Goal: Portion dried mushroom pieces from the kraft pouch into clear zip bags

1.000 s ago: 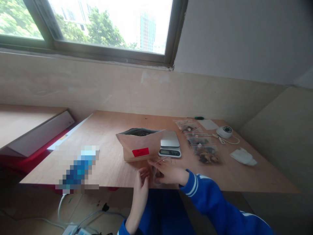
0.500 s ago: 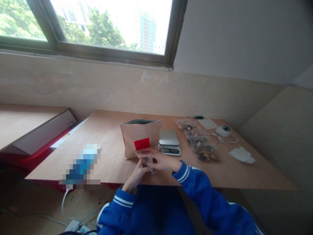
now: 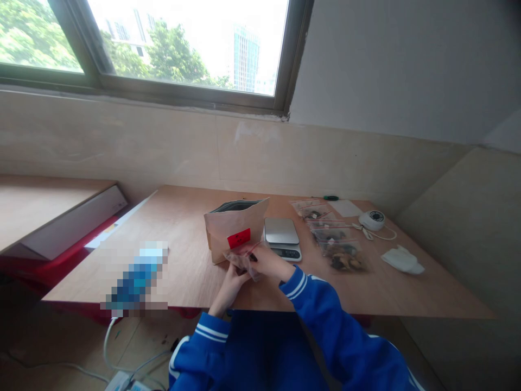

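Note:
Between my hands, just in front of the paper pouch, is a clear zip-lock bag [image 3: 243, 262] with something dark inside. My left hand [image 3: 233, 278] is closed around its lower left side. My right hand [image 3: 265, 260] has its fingers at the bag's opening; the fingertips are partly hidden, and I cannot tell whether they pinch the plastic or the dark contents. The brown paper pouch [image 3: 220, 228] stands upright with its top gaping and a red label [image 3: 239, 238] on its front. Right behind my right hand sits a digital kitchen scale [image 3: 281, 232], its plate bare.
To the right lie several zip-lock bags of dried pieces [image 3: 345, 257], a white dome camera [image 3: 372, 220] with a cable, and a crumpled white tissue [image 3: 402, 260]. A green-handled tool [image 3: 331, 198] lies at the back. A blurred-out device [image 3: 140, 274] with a cable is at left.
The paper pouch has turned and tilted slightly. Both hands and the zip-lock bag have shifted a little up, closer to the pouch, with the right hand moving slightly left.

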